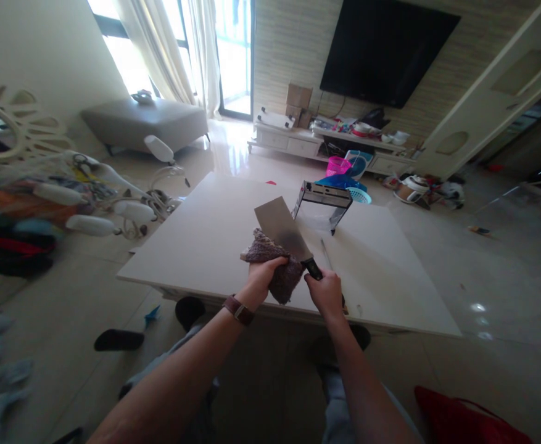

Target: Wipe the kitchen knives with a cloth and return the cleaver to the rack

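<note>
Right hand (326, 293) grips the cleaver (283, 227) — blade slanting toward the table's (196, 234) far-left corner — left hand (261, 279) clutching cloth (264, 248) alongside.

"What colours has the cleaver (283, 229)?"
"Silver-grey blade (274, 216), black handle (313, 269)."
"And the cloth (285, 285)?"
"Mottled brownish purple, paler at one corner."
"The desk (191, 234)?"
"White. The wristband (239, 309) is brown, the basket (338, 166) bright pink, the curtain (159, 49) cream and the television (385, 52) black."
</note>
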A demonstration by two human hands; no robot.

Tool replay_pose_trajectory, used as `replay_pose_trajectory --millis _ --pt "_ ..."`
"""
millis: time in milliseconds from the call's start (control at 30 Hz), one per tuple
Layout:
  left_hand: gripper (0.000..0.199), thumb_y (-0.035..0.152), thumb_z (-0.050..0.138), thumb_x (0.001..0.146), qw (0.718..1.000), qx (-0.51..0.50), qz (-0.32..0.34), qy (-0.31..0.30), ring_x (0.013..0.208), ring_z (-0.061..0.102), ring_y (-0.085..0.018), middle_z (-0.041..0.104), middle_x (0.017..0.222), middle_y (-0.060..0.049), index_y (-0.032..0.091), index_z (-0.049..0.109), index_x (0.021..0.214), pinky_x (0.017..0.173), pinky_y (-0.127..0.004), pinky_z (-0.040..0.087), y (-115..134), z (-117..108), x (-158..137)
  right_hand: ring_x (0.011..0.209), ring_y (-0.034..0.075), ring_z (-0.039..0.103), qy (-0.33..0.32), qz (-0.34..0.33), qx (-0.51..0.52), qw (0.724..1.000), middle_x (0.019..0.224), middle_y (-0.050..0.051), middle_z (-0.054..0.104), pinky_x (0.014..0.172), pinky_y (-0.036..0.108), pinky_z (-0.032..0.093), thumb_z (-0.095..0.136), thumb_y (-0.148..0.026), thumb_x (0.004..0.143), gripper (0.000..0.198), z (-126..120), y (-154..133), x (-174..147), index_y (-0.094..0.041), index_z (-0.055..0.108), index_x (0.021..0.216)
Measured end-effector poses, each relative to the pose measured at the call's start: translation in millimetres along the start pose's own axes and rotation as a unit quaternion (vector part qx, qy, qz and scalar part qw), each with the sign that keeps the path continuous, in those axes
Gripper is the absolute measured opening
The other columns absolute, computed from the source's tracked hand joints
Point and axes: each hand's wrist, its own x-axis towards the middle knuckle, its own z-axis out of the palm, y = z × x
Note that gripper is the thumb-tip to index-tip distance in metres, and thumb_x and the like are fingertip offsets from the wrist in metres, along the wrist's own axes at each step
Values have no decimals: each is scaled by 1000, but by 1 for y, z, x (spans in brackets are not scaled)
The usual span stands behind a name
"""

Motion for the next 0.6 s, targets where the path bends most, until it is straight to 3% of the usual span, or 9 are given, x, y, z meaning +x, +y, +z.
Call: replay_pose_trajectory --millis 267,467,600 --pt "24 6 81 63 997 -61 23 39 72 74 -21 78 86 -9 12 74 85 72 -32 63 37 -17 26 57 13 39 -39 -36 -53 997 56 -1 51 60 29 25 59 -29 75 15 -10 8 3 -20 63 63" --pt "25 5 76 69 983 -123 97 95 77 74 -17 78 88 -4 15 72 91 79 -29 63 64 -32 49 56 13 33 -56 -63 -68 994 55 1 54 59 31 22 59 -24 73 16 -13 7 0 -21 58 57" --pt "19 9 72 74 982 -147 91 77 79 75 -17 77 87 -3 16 71 92 83 -28 62 72 -41 60 56 14 35 -41 -42 -81 995 54 1 53 59 31 22 59 -24 72 14 -17 11 0 -21 59 58"
